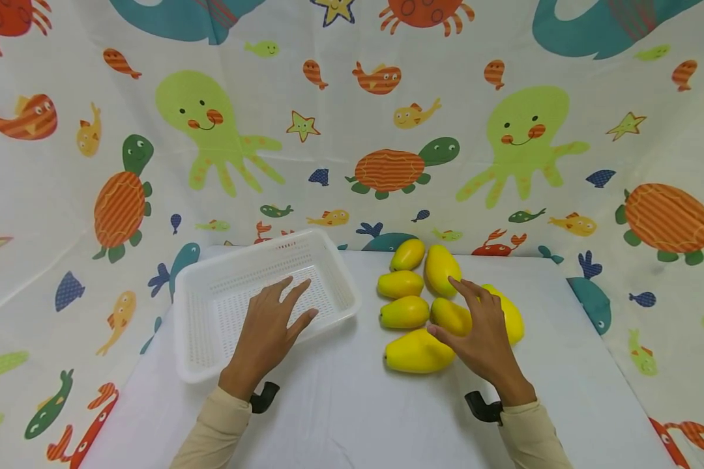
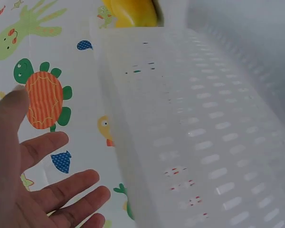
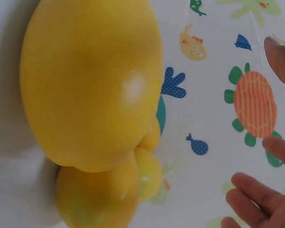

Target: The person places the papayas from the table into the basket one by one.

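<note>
My left hand (image 1: pixel 272 319) hovers over the white perforated plastic basket (image 1: pixel 183 326), fingers spread and holding nothing. In the left wrist view, the basket's slotted wall (image 2: pixel 199 118) fills the right side, apart from the fingers. My right hand (image 1: pixel 484 332) is held above a group of yellow mango-like fruits, its fingers spread with nothing gripped. Beneath and beside it lie a small fruit (image 1: pixel 448 315), a large one (image 1: pixel 416 352) and another large one (image 1: pixel 509 312), partly hidden by the hand. A big smooth fruit (image 3: pixel 90 80) looms close in the right wrist view.
More yellow fruits lie in a rough column, among them one nearer the back (image 1: pixel 407 255) and a taller one (image 1: pixel 442 268). A white cloth covers the table (image 1: pixel 352 417). Behind it hangs a curtain (image 1: pixel 340 130) printed with sea animals.
</note>
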Tool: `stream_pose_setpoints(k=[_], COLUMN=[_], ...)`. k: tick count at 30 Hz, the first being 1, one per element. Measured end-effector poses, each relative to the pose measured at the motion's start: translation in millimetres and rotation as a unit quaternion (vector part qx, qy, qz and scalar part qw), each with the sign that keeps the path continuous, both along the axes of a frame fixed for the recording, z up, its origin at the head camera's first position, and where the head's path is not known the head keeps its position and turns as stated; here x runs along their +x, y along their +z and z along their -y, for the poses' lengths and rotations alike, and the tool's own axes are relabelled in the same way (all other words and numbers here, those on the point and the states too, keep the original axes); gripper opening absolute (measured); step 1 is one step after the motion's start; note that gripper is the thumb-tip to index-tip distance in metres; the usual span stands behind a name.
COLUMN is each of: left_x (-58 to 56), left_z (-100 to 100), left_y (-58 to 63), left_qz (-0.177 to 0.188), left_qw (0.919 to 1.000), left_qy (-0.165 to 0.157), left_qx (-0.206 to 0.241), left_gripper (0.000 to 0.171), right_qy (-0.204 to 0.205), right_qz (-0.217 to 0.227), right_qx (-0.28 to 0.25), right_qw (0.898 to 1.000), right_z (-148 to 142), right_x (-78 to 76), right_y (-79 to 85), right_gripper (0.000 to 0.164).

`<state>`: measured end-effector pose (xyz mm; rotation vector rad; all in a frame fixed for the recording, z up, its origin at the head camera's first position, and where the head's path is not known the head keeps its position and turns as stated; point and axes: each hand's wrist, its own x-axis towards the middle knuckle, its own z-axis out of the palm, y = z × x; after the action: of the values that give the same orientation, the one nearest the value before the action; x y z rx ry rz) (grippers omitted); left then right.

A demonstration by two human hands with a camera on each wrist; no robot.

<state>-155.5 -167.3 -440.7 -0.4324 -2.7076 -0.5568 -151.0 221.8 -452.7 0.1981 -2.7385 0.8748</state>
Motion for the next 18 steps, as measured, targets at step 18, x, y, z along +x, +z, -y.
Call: stream_pose_setpoints(k=[18], left_x=[11.2], left_z=[13.2], left_y=[-25.8], left_qz=[-0.013], left_qw=[0.9976], left_qy=[-0.011], left_qx=[0.067], left_gripper=[0.051], right_qy=[0.073], right_qz=[0.018], right_qx=[-0.069], right_qw=[0.995], right_z=[-15.8], right_x=[14.4], right_y=[-36.9], right_gripper=[0.099])
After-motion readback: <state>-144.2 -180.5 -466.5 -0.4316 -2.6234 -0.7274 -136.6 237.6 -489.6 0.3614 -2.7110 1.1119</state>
